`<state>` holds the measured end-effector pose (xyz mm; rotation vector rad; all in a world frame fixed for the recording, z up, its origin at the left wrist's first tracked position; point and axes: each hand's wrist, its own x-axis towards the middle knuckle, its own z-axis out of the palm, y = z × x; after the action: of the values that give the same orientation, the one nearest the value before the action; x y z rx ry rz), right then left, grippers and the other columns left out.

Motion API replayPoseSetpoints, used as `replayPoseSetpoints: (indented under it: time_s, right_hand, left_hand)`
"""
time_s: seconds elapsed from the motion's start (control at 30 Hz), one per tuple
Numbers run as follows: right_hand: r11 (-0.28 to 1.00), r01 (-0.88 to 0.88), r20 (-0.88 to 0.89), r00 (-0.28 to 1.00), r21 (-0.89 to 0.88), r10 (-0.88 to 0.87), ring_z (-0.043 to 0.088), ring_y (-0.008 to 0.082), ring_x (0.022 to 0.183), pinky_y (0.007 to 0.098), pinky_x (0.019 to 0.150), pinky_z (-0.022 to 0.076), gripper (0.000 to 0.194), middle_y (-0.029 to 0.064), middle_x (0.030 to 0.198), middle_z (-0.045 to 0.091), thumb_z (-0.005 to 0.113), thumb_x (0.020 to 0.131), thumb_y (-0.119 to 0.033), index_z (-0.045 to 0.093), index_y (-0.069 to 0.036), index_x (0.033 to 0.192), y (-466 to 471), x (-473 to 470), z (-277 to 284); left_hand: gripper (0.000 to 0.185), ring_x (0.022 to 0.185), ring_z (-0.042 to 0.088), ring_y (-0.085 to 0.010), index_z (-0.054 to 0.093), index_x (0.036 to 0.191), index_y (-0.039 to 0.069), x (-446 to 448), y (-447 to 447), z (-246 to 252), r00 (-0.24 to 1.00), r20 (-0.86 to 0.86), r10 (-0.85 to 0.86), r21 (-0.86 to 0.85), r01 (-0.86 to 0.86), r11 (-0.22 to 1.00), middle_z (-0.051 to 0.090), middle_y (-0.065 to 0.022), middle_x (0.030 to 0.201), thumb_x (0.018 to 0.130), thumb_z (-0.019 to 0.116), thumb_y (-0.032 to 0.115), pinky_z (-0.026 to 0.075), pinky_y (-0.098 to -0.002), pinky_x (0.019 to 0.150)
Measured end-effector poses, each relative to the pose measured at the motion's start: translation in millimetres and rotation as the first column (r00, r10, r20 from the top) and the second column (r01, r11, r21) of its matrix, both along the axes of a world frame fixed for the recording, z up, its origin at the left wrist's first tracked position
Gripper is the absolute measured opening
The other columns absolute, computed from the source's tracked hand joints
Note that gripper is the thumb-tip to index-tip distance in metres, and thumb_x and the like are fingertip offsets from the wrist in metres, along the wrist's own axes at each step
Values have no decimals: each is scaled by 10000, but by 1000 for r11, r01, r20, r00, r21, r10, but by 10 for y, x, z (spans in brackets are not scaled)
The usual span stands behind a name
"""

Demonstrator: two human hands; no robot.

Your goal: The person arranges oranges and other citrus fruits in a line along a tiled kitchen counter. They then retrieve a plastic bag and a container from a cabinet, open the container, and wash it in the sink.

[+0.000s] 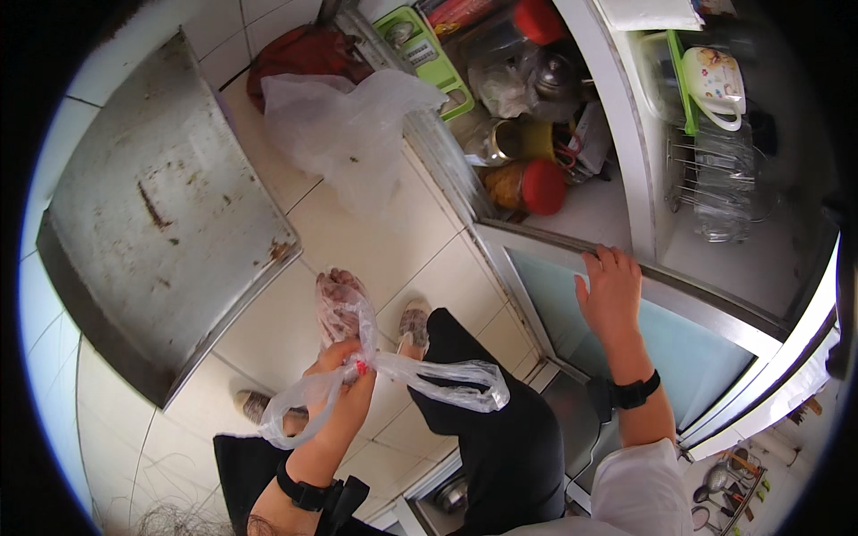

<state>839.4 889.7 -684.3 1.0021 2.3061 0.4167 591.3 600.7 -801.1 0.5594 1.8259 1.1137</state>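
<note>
A knotted clear plastic bag (345,315) with small brownish contents hangs from my left hand (338,378). The fist closes around its neck, where a bit of red shows. The bag's loose handles (462,383) trail to the right and toward the wrist. My right hand (613,295) lies on the metal frame of a glass sliding door (643,342) of a cabinet, fingertips at its edge and thumb spread. Past that frame, inside the cabinet, stands a red-lidded jar (543,186) with orange-brown contents.
A stained metal sheet top (167,221) is at left. On the tiled floor lie an empty-looking plastic bag (348,127) and a red bag (295,57). The cabinet holds a green tray (429,60), a metal kettle (553,74) and scissors (570,149). A mug (714,80) and glasses (724,181) stand right.
</note>
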Motion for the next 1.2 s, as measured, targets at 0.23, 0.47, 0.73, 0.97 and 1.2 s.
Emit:
replayPoseSetpoints:
  time_s: [0.23, 0.47, 0.73, 0.97, 1.2]
  right_hand:
    - [990, 123, -82, 990, 64, -118, 561, 331, 1172, 492, 1087, 351, 399, 120, 1233, 632, 698, 849, -251, 638, -78, 1203, -38, -106, -257]
    - [596, -225, -408, 893, -771, -191, 601, 347, 1133, 412, 973, 482, 592, 147, 1228, 630, 762, 825, -242, 550, -62, 1347, -170, -964, -853]
    - [181, -520, -550, 805, -835, -222, 638, 345, 939, 405, 773, 499, 578, 133, 1037, 642, 788, 793, -278, 572, -140, 1311, -499, -1838, -353]
    - [294, -626, -691, 665, -722, -282, 645, 305, 793, 404, 703, 504, 172, 113, 887, 639, 646, 935, -237, 671, -68, 956, -670, -1937, -611]
    - [108, -346, -309, 606, -932, -733, 664, 136, 740, 286, 649, 549, 255, 52, 868, 680, 585, 1017, -251, 671, -11, 1002, -195, -1772, -915]
  left_hand:
    - [243, 640, 609, -100, 660, 1015, -10, 17, 112, -485, 998, -14, -54, 177, 56, 983, 671, -71, 762, 785, 735, 21, 494, -260, 566]
    - [261, 693, 597, -103, 624, 1061, -27, -210, 240, -785, 991, 75, -107, 215, 89, 973, 656, -67, 807, 824, 712, 37, 490, -274, 617]
    - [235, 684, 683, -313, 678, 983, 32, -447, 518, -618, 950, -285, -127, 305, 216, 928, 688, -156, 759, 799, 762, 151, 527, -388, 620]
    - [258, 715, 682, -374, 692, 974, 67, -430, 620, -473, 907, -323, -270, 172, 337, 926, 691, -164, 763, 777, 766, 215, 537, -426, 627]
    - [195, 623, 644, -323, 683, 996, 63, -365, 624, -364, 992, -23, -122, 274, 124, 954, 657, -152, 729, 873, 733, 207, 511, -368, 595]
